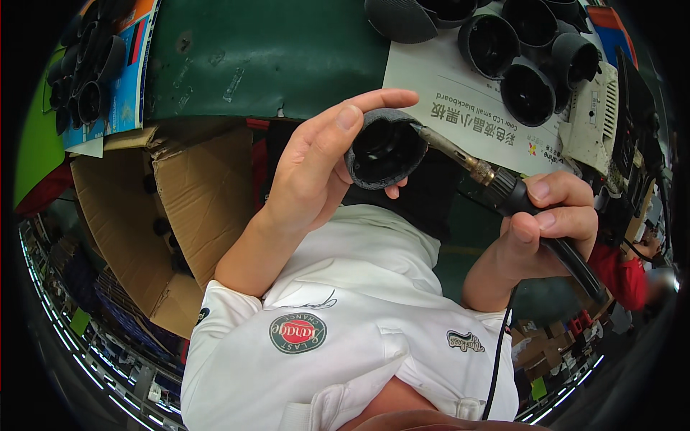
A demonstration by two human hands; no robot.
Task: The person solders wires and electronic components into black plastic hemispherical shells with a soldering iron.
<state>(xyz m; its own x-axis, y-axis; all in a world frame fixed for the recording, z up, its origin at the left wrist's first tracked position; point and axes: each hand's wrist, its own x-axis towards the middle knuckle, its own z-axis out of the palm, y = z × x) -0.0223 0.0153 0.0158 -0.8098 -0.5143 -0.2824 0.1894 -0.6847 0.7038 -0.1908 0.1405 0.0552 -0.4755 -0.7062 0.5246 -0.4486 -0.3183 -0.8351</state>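
Note:
My left hand is wrapped round a dark, rough-surfaced round plastic cup, its open mouth turned up toward me. The cup's inside is too dark to make out in detail. Between the fingers and thumb of my right hand is the black handle of a soldering iron. Its metal barrel slants up to the left, and the tip reaches the cup's right rim. Whether the tip touches anything inside I cannot tell.
More dark cups stand on a white printed sheet over the green tabletop. Others cluster at far left. A beige soldering station stands right. Below the table edge is a cardboard box. Another person's red sleeve shows far right.

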